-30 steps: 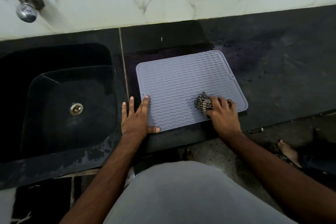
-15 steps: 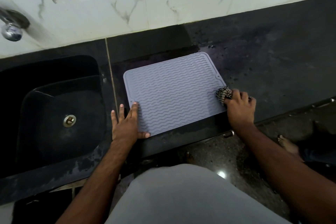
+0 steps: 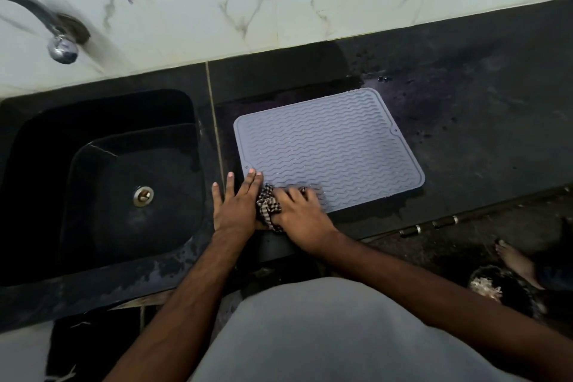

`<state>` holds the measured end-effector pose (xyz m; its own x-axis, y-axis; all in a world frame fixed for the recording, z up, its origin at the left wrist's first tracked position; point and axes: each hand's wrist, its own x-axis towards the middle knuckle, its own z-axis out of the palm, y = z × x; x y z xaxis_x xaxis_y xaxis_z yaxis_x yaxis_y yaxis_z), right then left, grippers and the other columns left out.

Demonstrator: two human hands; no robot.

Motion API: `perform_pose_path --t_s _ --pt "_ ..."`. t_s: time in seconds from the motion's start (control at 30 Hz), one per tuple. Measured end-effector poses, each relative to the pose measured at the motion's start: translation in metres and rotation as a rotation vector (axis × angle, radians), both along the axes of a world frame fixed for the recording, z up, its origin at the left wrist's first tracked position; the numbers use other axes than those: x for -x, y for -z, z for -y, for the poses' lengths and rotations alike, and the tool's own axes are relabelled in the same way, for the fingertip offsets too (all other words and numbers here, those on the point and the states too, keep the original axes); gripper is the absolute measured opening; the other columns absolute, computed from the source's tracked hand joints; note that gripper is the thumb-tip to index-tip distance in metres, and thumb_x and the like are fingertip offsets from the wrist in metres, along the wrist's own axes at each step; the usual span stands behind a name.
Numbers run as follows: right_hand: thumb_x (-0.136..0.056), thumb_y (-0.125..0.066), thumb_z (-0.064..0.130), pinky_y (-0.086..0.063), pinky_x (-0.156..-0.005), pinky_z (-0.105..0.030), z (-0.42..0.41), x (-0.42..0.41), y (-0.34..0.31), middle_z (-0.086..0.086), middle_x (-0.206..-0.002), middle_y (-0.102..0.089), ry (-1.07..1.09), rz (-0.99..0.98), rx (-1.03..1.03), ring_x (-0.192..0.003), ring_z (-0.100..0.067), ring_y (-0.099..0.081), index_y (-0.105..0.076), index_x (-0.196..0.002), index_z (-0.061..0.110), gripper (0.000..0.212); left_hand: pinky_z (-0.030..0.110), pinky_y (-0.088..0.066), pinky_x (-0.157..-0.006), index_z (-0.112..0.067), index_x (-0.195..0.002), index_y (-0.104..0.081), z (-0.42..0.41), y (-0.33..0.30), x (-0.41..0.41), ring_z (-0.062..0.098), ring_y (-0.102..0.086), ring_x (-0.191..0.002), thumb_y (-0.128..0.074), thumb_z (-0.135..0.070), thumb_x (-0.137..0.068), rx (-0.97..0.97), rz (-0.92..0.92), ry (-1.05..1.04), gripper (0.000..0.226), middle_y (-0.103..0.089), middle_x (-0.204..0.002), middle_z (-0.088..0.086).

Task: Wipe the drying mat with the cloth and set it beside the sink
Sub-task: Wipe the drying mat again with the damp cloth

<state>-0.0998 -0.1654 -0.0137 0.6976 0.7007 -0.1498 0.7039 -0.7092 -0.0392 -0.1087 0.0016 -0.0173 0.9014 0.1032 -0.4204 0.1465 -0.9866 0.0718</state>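
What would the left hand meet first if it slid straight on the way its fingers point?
The left hand lies flat, fingers pointing toward the back wall along the drying mat's left edge. Ahead looks like bare dark countertop, then the marble wall; nothing else seems to be in line.

My hands work on a dark stone counter (image 3: 465, 121), wet and speckled. The grey drying mat (image 3: 328, 146) lies flat on it, stretching away from my grip. The black sink (image 3: 102, 170) is sunk into it just beyond my left hand (image 3: 237, 206).
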Motion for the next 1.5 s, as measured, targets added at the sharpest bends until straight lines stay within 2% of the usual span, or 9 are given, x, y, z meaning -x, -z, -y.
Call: perform_pose_path --t_s 0.13,0.33,0.53,0.8,1.0,1.1,1.2,1.3,1.5 --pt "-0.085 -0.063 0.034 -0.036 -0.094 -0.050 0.024 -0.003 0.006 -0.005 -0.143 -0.048 0.028 0.077 -0.002 -0.121 -0.029 -0.045 -0.077 -0.101 0.029 0.022 0.060 0.012 -0.120 -0.031 -0.159 0.015 0.002 -0.002 -0.003 0.032 0.016 -0.154 -0.071 -0.072 -0.072 -0.014 -0.063 -0.025 0.129 0.016 -0.167 -0.016" --pt "-0.080 -0.069 0.035 -0.036 -0.096 -0.050 0.085 -0.022 0.012 -0.003 -0.136 -0.051 0.179 0.193 0.022 -0.119 -0.029 -0.046 -0.078 -0.102 0.029 0.025 0.067 0.018 -0.113 -0.019 -0.155 0.028 0.019 -0.018 -0.021 0.039 0.032 -0.146 -0.074 -0.056 -0.082 -0.112 -0.340 -0.012 0.131 0.036 -0.161 -0.003" --pt "-0.083 -0.040 0.038 -0.038 -0.096 -0.049 0.163 -0.036 0.016 -0.004 -0.137 -0.054 0.362 0.264 0.048 -0.116 -0.031 -0.049 -0.077 -0.106 0.031 0.044 0.068 0.013 -0.116 -0.010 -0.155 0.026 0.029 -0.017 -0.032 0.037 0.029 -0.149 -0.080 -0.048 -0.080 -0.161 -0.412 0.003 0.135 0.034 -0.162 0.006" --pt "-0.080 -0.071 0.026 -0.036 -0.098 -0.052 0.222 -0.055 0.009 -0.010 -0.134 -0.051 0.591 0.302 0.172 -0.115 -0.035 -0.046 -0.077 -0.100 0.026 0.021 0.061 0.003 -0.122 -0.005 -0.158 0.010 0.032 -0.019 -0.037 0.037 0.012 -0.154 -0.089 -0.047 -0.068 -0.201 -0.292 0.053 0.140 0.011 -0.168 0.013" --pt "-0.085 -0.062 0.024 -0.040 -0.093 -0.052 0.196 -0.051 -0.009 -0.012 -0.120 -0.050 0.805 0.255 0.235 -0.108 -0.036 -0.046 -0.074 -0.099 0.024 0.019 0.051 -0.022 -0.123 -0.004 -0.151 -0.013 0.031 -0.013 -0.034 0.032 -0.016 -0.151 -0.098 -0.043 -0.051 -0.138 -0.090 0.073 0.137 -0.023 -0.157 0.017" --pt "-0.085 -0.052 0.019 -0.042 -0.090 -0.055 0.150 -0.041 -0.020 -0.019 -0.130 -0.049 0.659 0.223 0.109 -0.112 -0.040 -0.048 -0.070 -0.108 0.020 0.029 0.052 -0.023 -0.122 -0.022 -0.158 -0.005 0.021 -0.012 -0.030 0.034 -0.016 -0.151 -0.098 -0.040 -0.050 -0.034 -0.052 0.070 0.144 -0.021 -0.155 0.016" --pt "-0.090 -0.047 0.023 -0.035 -0.100 -0.053 0.093 -0.027 -0.012 -0.016 -0.152 -0.036 0.272 0.026 -0.010 -0.129 -0.037 -0.040 -0.067 -0.119 0.027 0.036 0.054 -0.014 -0.123 -0.040 -0.159 0.001 0.016 -0.013 -0.026 0.033 -0.003 -0.155 -0.094 -0.041 -0.060 0.042 -0.098 0.086 0.137 -0.005 -0.165 0.015" --pt "-0.089 -0.044 0.035 -0.039 -0.093 -0.049 0.046 -0.015 0.006 -0.005 -0.154 -0.040 -0.109 0.076 -0.046 -0.125 -0.031 -0.044 -0.074 -0.105 0.035 0.034 0.053 -0.006 -0.124 -0.045 -0.159 0.003 0.009 -0.014 -0.017 0.029 0.003 -0.156 -0.088 -0.049 -0.067 0.041 -0.109 0.049 0.129 0.007 -0.169 0.004" --pt "-0.085 -0.065 0.038 -0.039 -0.093 -0.051 0.046 -0.011 0.019 0.000 -0.154 -0.041 -0.162 0.084 -0.004 -0.125 -0.031 -0.044 -0.077 -0.099 0.036 0.018 0.055 0.002 -0.124 -0.043 -0.159 0.003 0.008 -0.012 -0.010 0.029 0.009 -0.155 -0.084 -0.049 -0.074 0.035 -0.101 0.019 0.122 0.012 -0.169 -0.004"
